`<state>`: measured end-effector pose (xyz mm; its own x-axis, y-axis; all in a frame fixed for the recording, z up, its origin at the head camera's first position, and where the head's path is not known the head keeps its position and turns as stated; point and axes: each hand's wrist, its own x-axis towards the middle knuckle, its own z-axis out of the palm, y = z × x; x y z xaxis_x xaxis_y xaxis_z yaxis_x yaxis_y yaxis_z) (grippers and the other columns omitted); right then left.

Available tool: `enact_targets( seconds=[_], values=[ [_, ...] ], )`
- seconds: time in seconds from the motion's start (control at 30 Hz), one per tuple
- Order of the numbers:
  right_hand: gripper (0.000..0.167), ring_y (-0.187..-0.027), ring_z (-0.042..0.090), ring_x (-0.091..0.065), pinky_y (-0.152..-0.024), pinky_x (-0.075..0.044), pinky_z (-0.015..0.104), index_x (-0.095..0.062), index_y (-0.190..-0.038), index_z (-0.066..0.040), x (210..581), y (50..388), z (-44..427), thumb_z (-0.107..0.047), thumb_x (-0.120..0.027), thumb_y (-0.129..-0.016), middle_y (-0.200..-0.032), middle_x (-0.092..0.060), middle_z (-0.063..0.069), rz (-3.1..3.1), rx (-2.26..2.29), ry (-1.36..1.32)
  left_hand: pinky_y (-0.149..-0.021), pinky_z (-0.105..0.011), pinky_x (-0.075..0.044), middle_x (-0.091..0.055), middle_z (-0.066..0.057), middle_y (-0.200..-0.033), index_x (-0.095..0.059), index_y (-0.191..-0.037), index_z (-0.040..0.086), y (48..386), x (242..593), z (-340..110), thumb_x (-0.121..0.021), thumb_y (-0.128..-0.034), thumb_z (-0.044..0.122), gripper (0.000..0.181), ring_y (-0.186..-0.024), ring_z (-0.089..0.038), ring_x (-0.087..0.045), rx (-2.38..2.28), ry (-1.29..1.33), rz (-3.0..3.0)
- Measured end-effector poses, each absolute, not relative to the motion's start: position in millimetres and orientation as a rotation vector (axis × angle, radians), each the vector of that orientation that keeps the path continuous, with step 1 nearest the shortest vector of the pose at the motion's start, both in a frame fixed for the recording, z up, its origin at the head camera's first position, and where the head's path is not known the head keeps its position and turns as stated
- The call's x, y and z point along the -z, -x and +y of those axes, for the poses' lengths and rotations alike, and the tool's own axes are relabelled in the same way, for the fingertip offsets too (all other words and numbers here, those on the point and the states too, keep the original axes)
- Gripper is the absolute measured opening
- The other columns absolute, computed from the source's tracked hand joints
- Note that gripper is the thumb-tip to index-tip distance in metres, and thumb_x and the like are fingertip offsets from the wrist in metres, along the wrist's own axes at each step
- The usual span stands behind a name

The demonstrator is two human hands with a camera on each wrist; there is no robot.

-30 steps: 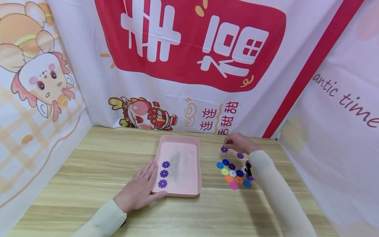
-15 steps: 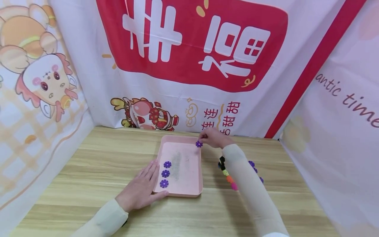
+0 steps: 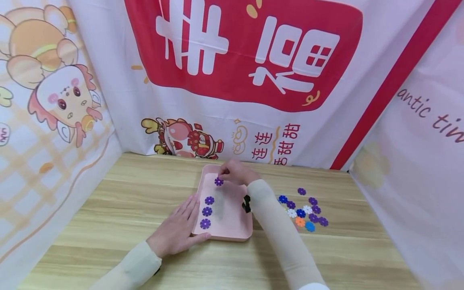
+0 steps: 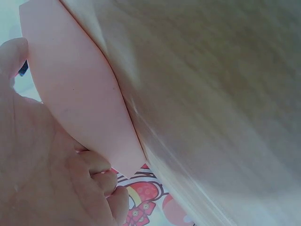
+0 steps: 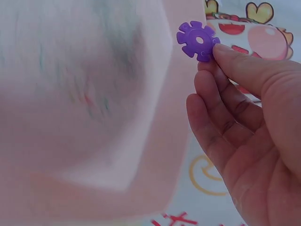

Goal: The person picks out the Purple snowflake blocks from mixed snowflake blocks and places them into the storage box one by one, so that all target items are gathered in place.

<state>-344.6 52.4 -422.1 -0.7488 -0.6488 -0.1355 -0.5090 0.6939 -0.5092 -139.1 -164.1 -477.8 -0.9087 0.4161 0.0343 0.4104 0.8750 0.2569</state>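
Observation:
Between thumb and fingertip my right hand (image 3: 237,172) pinches a purple notched disc (image 5: 197,41), a flat snowflake-shaped building piece, above the far part of a pink tray (image 3: 232,230). Three more purple discs (image 3: 207,211) lie in a column along the tray's left side. My left hand (image 3: 177,233) rests with fairly straight fingers against the tray's left rim and near-left corner. In the left wrist view the outer tray wall (image 4: 80,80) runs beside that palm. Inside the tray, dark smudges show in the right wrist view.
Right of the tray, loose notched discs lie on the wooden table (image 3: 348,257): several purple ones (image 3: 316,209), an orange disc (image 3: 300,221), a light blue disc (image 3: 309,226) and white ones. My right forearm covers part of this group. A printed curtain (image 3: 232,92) stands behind the table.
My right hand has carried the purple disc leftward from beside the loose pieces, over the tray's right rim, to above its far end. The left hand stays at the tray's left side.

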Motion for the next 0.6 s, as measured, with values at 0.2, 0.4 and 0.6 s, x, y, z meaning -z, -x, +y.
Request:
enact_targets(
  seconds=[0.2,0.4,0.6],
  values=[
    [0.011,-0.096,0.015,-0.072,-0.087,-0.059,0.027,-0.081,-0.104,-0.018,442,335,42,-0.019,-0.07,-0.103,-0.098,-0.078,-0.006,2.58,0.747,0.8,-0.133,-0.058,-0.024,-0.016,-0.027,-0.174,-0.025,-0.163,-0.008,138,477,-164,-0.053,-0.1007,0.07,0.104,-0.163,-0.044,-0.018,-0.399,-0.676,3.023],
    [0.011,-0.094,0.018,-0.074,-0.085,-0.061,0.026,-0.081,-0.105,-0.012,458,330,37,-0.014,-0.07,-0.103,-0.099,-0.08,0.001,2.536,0.865,0.811,-0.133,-0.058,-0.024,-0.016,-0.026,-0.175,-0.024,-0.164,-0.008,138,477,-165,-0.052,-0.1005,0.07,0.104,-0.164,-0.044,-0.018,-0.4,-0.66,3.015],
    [0.013,-0.089,0.019,-0.074,-0.079,-0.061,0.023,-0.082,-0.107,-0.011,466,330,33,-0.015,-0.069,-0.103,-0.099,-0.08,0.003,2.524,0.892,0.759,-0.133,-0.058,-0.024,-0.017,-0.026,-0.175,-0.025,-0.163,-0.008,138,477,-165,-0.053,-0.1009,0.069,0.103,-0.164,-0.043,-0.018,-0.41,-0.668,3.015]
  ],
)
